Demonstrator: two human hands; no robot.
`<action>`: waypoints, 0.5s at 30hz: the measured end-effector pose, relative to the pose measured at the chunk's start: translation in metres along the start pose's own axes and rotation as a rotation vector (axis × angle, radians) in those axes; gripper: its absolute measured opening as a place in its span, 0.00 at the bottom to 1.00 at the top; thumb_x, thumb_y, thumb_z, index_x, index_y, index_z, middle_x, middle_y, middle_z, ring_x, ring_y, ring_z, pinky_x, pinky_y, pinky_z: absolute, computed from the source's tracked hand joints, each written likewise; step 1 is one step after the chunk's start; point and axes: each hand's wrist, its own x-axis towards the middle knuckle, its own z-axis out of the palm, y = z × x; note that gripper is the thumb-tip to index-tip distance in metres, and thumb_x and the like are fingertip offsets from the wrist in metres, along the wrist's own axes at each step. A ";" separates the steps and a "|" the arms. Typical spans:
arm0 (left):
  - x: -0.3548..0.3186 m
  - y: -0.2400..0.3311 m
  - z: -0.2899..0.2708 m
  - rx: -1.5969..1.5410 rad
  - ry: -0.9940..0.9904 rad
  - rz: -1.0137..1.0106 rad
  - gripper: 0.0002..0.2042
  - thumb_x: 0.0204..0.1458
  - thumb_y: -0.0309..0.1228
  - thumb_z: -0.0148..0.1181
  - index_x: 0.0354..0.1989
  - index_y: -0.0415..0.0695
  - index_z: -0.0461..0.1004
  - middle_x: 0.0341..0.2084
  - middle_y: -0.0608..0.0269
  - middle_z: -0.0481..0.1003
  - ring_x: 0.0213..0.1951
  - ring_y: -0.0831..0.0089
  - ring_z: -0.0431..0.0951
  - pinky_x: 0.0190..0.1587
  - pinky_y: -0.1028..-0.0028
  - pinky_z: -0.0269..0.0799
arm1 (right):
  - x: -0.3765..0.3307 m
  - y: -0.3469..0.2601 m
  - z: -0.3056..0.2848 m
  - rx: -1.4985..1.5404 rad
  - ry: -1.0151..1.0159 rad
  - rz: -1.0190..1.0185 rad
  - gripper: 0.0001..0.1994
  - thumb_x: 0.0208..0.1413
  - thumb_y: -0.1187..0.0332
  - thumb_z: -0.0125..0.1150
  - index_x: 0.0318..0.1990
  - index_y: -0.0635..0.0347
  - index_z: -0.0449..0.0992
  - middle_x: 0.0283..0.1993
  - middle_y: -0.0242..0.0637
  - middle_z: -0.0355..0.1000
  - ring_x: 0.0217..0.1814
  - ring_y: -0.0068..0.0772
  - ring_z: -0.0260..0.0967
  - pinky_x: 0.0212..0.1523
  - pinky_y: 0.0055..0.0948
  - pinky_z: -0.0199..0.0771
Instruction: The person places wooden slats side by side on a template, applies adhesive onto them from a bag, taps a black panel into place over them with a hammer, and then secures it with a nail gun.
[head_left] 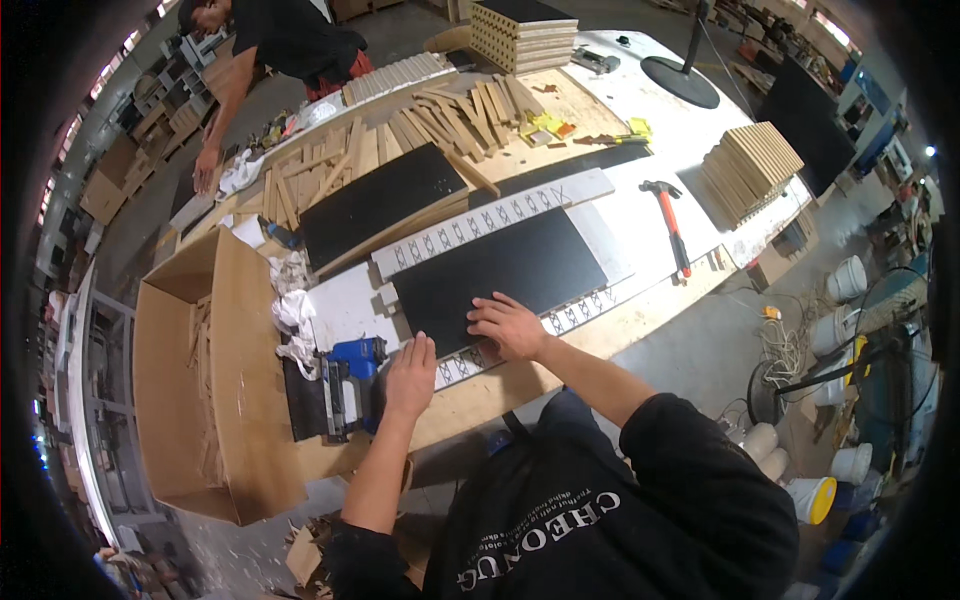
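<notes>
A black rectangular panel (510, 270) lies in front of me, on top of white strips (470, 230) marked with a row of crosses. My left hand (410, 378) rests by the panel's near left corner, its fingers straight and close together. My right hand (507, 326) lies on the panel near its front edge, fingers spread, gripping nothing. Just left of my left hand stands a blue nail gun (352, 375). Farther back, a second black panel (385, 203) lies over wooden pieces.
An open cardboard box (255, 370) holding wood strips stands at the left. A red-handled hammer (672, 230) and stacked boards (745, 170) are at the right. Loose wooden slats (440, 120) cover the far side, near another person (290, 45). A round black stand base (680, 82) sits behind.
</notes>
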 end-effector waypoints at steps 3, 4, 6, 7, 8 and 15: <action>-0.001 0.000 -0.002 -0.013 0.014 0.018 0.18 0.47 0.26 0.49 0.48 0.34 0.68 0.49 0.45 0.69 0.48 0.54 0.73 0.50 0.63 0.69 | -0.003 -0.003 0.000 0.029 -0.010 0.018 0.20 0.36 0.72 0.61 0.43 0.50 0.71 0.54 0.29 0.66 0.66 0.35 0.54 0.66 0.44 0.49; 0.000 0.000 -0.004 -0.016 -0.015 0.014 0.18 0.48 0.26 0.48 0.48 0.34 0.68 0.49 0.45 0.69 0.48 0.54 0.73 0.51 0.63 0.69 | -0.003 -0.004 -0.002 0.028 0.024 0.004 0.20 0.37 0.71 0.61 0.43 0.49 0.71 0.54 0.29 0.66 0.65 0.34 0.55 0.66 0.44 0.50; 0.003 -0.002 -0.009 0.011 -0.037 0.014 0.18 0.48 0.26 0.48 0.48 0.35 0.68 0.49 0.47 0.69 0.49 0.56 0.72 0.52 0.64 0.67 | -0.001 0.000 -0.011 0.035 0.022 0.020 0.19 0.40 0.67 0.63 0.44 0.47 0.72 0.54 0.28 0.67 0.65 0.33 0.56 0.65 0.43 0.53; 0.004 -0.003 -0.011 0.019 -0.034 0.031 0.17 0.48 0.27 0.48 0.48 0.35 0.69 0.49 0.48 0.70 0.49 0.58 0.72 0.54 0.64 0.65 | -0.001 0.001 -0.013 0.052 -0.016 0.026 0.18 0.44 0.63 0.63 0.46 0.46 0.72 0.55 0.29 0.66 0.65 0.32 0.56 0.64 0.42 0.55; 0.004 -0.004 -0.013 0.022 -0.037 0.032 0.17 0.48 0.26 0.48 0.48 0.36 0.69 0.49 0.49 0.70 0.49 0.58 0.72 0.54 0.63 0.65 | -0.003 0.005 -0.018 0.056 -0.010 0.013 0.18 0.45 0.63 0.62 0.46 0.46 0.72 0.56 0.29 0.66 0.65 0.32 0.57 0.64 0.42 0.55; 0.001 -0.007 -0.012 -0.039 -0.043 0.011 0.18 0.48 0.25 0.46 0.49 0.36 0.68 0.50 0.48 0.69 0.51 0.56 0.70 0.55 0.62 0.64 | -0.016 0.021 -0.015 0.049 0.058 -0.022 0.18 0.46 0.62 0.62 0.47 0.50 0.73 0.56 0.31 0.66 0.63 0.35 0.59 0.63 0.42 0.57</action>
